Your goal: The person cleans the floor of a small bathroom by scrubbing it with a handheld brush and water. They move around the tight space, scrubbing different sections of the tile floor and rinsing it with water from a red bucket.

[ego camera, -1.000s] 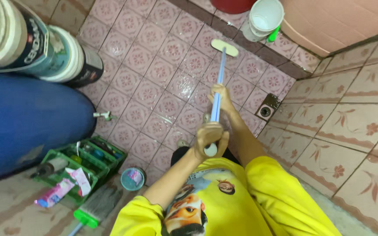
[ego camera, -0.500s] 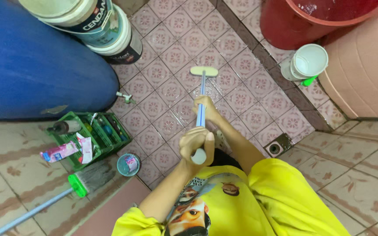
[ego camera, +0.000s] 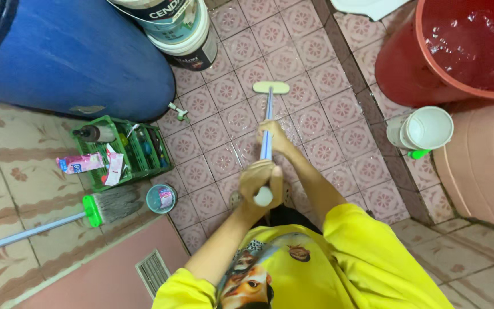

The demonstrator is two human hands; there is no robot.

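Crowding the scrub brush [ego camera: 270, 87]: blue drum [ego camera: 75, 57], red bucket [ego camera: 430, 51].

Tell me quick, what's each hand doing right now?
Left hand: closed around the top end of the brush handle.
Right hand: closed on the handle further down.

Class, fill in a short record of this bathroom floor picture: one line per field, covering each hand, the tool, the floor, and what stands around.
Left hand: left hand wraps the top end of the brush handle.
Right hand: right hand grips the handle lower down.
Tool: long-handled scrub brush, head flat on the floor.
Floor: pink patterned tiles, glossy near the brush.
Left side: blue barrel, green basket of bottles, broom.
Right side: red bucket holding water, white cup.
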